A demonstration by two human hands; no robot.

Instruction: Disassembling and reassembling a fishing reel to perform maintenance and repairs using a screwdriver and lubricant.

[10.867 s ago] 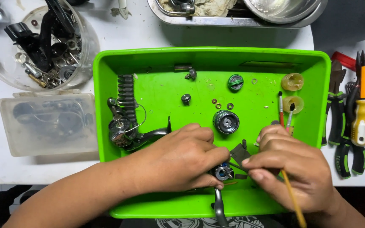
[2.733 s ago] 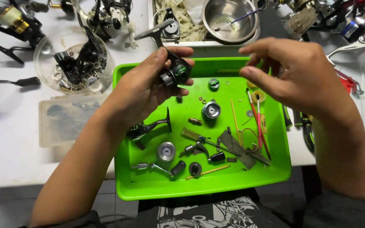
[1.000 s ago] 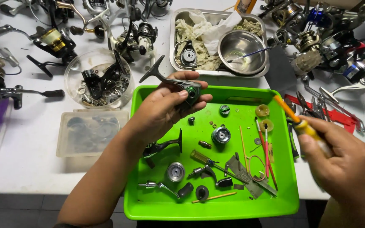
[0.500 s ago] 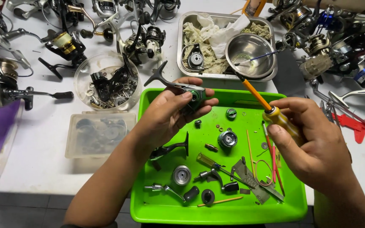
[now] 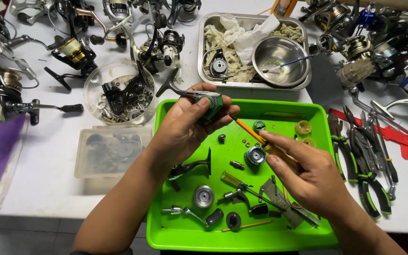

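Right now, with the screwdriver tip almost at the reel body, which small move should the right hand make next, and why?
Probably ease the screwdriver tip a little further up and left until it seats in the reel body. The left hand holds that body steady above the green tray, the right hand grips the orange handle, and the tip points at the body, though whether it touches cannot be told.

Two bare forearms enter from the lower edge, one from about 7 o'clock, the other from about 5 o'clock. No sleeve, glove, watch or ring shows on either. The left hand (image 5: 185,123) has short, plain, unpainted nails. The right hand (image 5: 310,177) shows its back, with knuckles and tendons standing out. Both arms are uncovered as far as the frame shows.
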